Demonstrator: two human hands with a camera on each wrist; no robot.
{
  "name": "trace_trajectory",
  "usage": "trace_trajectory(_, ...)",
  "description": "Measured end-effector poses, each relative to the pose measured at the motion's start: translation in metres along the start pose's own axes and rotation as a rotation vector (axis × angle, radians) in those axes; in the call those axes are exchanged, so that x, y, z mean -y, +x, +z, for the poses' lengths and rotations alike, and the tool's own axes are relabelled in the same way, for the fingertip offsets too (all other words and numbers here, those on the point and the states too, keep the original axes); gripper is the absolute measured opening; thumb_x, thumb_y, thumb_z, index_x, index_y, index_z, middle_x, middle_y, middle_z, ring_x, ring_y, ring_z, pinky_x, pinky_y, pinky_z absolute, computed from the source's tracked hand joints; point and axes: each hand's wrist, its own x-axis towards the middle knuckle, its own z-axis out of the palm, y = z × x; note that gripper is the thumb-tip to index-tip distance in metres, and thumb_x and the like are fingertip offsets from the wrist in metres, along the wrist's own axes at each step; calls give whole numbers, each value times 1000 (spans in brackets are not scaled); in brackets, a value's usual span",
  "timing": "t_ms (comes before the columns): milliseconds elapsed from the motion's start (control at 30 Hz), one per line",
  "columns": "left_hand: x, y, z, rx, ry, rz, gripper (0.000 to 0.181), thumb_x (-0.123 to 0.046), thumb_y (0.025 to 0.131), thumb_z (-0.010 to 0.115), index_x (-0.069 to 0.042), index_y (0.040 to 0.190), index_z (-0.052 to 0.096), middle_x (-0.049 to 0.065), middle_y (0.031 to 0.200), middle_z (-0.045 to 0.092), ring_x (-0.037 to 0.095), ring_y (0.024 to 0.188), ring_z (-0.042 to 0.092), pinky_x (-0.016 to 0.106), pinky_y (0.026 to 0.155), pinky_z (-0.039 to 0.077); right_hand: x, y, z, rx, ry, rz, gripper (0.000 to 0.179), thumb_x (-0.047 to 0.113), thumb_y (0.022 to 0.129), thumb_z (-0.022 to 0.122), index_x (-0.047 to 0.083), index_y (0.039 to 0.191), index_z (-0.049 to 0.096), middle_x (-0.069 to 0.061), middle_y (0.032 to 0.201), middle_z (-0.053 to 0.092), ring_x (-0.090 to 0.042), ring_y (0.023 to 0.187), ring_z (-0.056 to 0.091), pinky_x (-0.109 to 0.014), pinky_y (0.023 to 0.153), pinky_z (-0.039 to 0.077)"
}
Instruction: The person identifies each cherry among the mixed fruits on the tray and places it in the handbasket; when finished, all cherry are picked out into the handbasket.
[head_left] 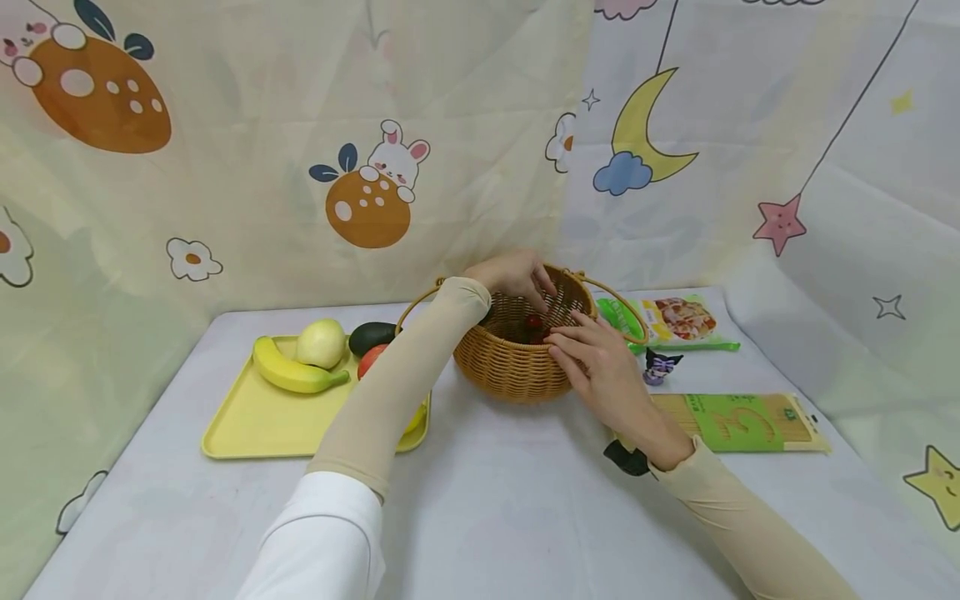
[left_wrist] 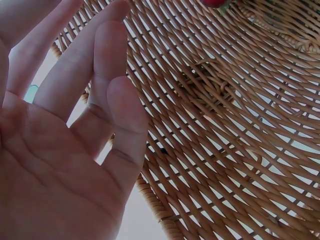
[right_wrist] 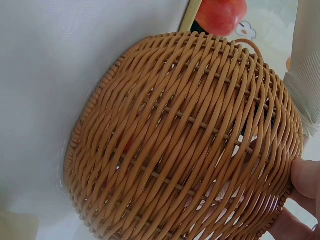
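Note:
A brown wicker basket (head_left: pixel 513 371) with a looped handle stands on the table, its opening facing up toward the head view. My left hand (head_left: pixel 513 275) reaches over the far rim and into the opening. In the left wrist view its fingers (left_wrist: pixel 112 55) are loosely bent beside the woven wall, with nothing in them. Small red things (head_left: pixel 533 322) lie inside the basket. At the near right rim my right hand (head_left: pixel 603 367) holds the basket. The right wrist view has its thumb (right_wrist: pixel 306 177) against the outer weave, with other fingers curling behind the rim.
Left of the basket, a yellow tray (head_left: pixel 255 425) carries a banana (head_left: pixel 292 371), a pale round fruit (head_left: pixel 321 343), a dark green avocado-like fruit (head_left: pixel 371 337) and a red fruit (right_wrist: pixel 222 16). On the right are a green food packet (head_left: pixel 682 321), a small dark figurine (head_left: pixel 660 367) and packaged noodles (head_left: pixel 742 421).

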Motion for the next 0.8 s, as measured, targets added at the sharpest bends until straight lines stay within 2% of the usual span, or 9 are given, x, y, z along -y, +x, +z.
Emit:
trace_trajectory(133,-1,0,-2,-9,-22,9,37,-19,90,80,-15,126,74,5,126,75,19,113,70,34,97,56,0,1,0,-10,8,0,21,15,97,70,7,115,79,-14,123,75,-43,137,54,-66,118,32)
trace_trajectory(267,-3,-2,-6,-57,-94,35,37,-22,93,78,-14,129,73,7,128,74,20,120,68,33,99,55,0,1,1,-8,20,2,20,15,97,70,8,114,79,-14,122,75,-42,138,54,-66,118,32)
trace_trajectory(367,-10,-9,-13,-144,-148,63,38,-27,95,75,-15,131,71,5,131,73,18,124,66,32,100,54,-1,0,1,4,31,3,21,16,98,69,7,114,79,-15,121,75,-43,138,54,-67,118,31)
trace_trajectory(433,-17,-17,-22,-237,-122,69,38,-32,96,73,-20,133,71,0,135,71,17,122,66,31,99,54,-1,-1,1,6,30,5,21,16,98,69,7,115,78,-15,121,75,-43,138,54,-67,118,31)
trace_trajectory(533,-24,-36,-34,-376,-58,52,43,-39,98,68,-27,140,65,-6,145,64,17,126,63,33,100,52,-2,0,1,-3,27,9,22,16,98,69,7,116,78,-15,122,75,-42,139,53,-66,119,31)
trace_trajectory(633,-21,-62,-34,-473,14,37,54,-41,102,62,-24,152,51,-3,158,50,21,141,51,36,115,43,-3,1,0,-4,7,18,24,18,98,70,7,118,78,-15,125,74,-42,140,53,-67,118,31)
trace_trajectory(700,-14,-86,-27,-524,75,3,64,-43,103,59,-18,159,40,2,165,39,25,153,37,40,125,31,-4,0,0,10,-12,21,27,19,98,70,8,121,76,-15,131,71,-42,141,51,-68,117,30)
trace_trajectory(800,3,-131,-13,-579,181,-86,80,-51,101,58,-13,163,27,10,171,25,32,158,22,48,129,18,-3,-1,-3,42,-45,48,36,23,98,70,10,131,71,-18,144,61,-45,144,45,-73,116,26)
